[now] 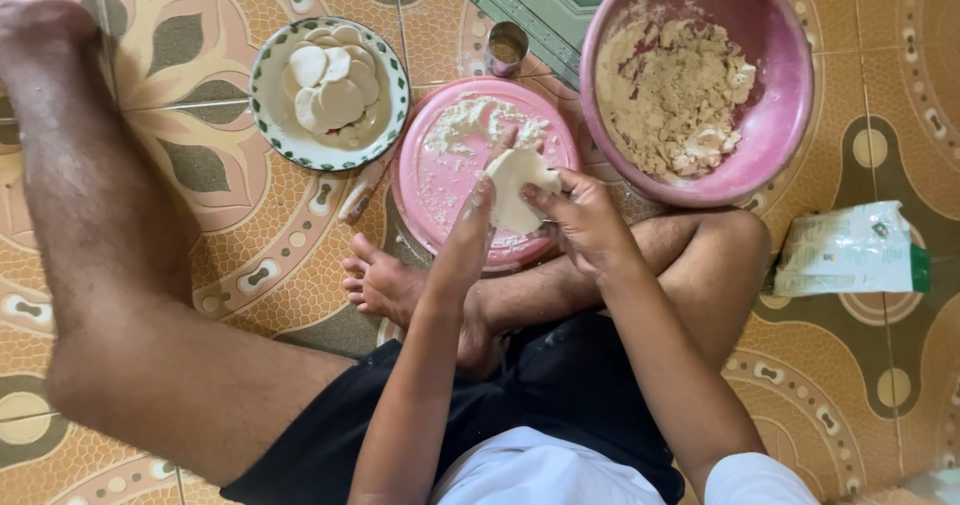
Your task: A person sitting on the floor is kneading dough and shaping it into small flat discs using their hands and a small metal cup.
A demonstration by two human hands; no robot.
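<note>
Dough, a pale round dough wrapper (517, 190), sits between both hands directly over the near half of the pink tray (440, 180): the left hand (470, 235) cups it from below-left with fingers loosely curled, and the right hand (580, 220) pinches its right edge. Right of the tray, almost touching, stands the pink bowl of crumbly filling (680, 85); left of the tray lies the plate of stacked wrappers (330, 90), with bare tiled floor (250, 255) beside it.

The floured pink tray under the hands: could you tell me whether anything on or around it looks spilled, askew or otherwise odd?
Nothing stands out. Loose flour lies on the pink tray, not the floor. Both the left hand and the right hand hold a dough round above it.
</note>
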